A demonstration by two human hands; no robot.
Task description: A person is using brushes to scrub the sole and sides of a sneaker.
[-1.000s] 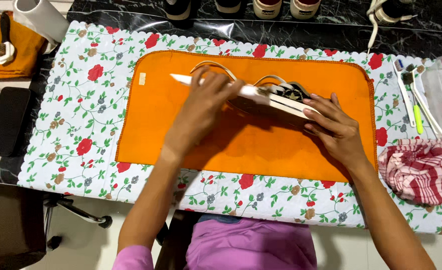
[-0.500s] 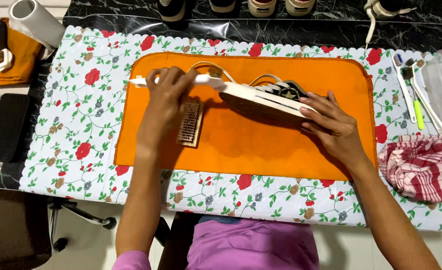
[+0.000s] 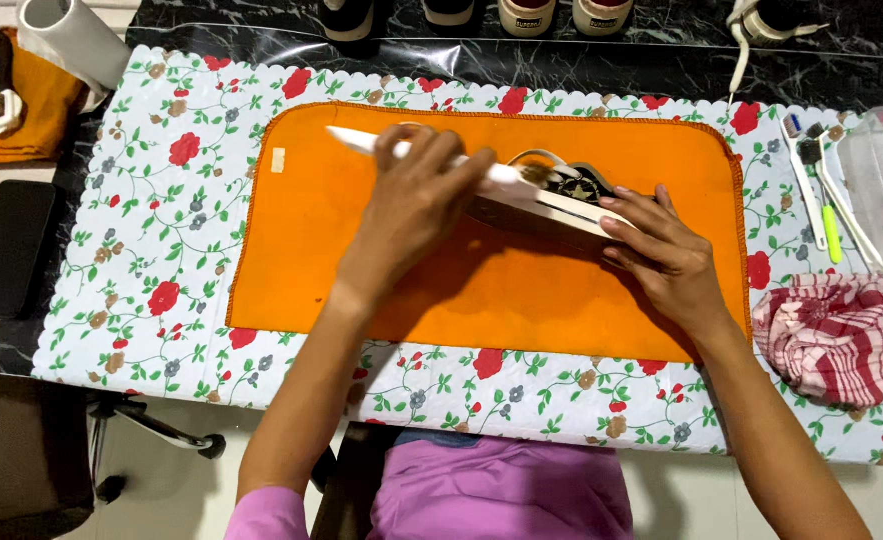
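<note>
At frame centre on the orange mat (image 3: pixel 361 270), the right hand (image 3: pixel 666 262) pins the sneaker (image 3: pixel 561 200) steady on its side while the left hand (image 3: pixel 416 205) grips a white-handled brush (image 3: pixel 361 142) against it.

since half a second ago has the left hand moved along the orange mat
Yes. The left hand with the white brush moved right along the orange mat, toward the shoe.

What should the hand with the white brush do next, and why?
Probably a short stroke of the long white-handled brush along the dark canvas shoe. The left hand grips the handle with the bristle end resting on the shoe's upper, while the right hand steadies the shoe on its side on the orange cloth mat.
</note>
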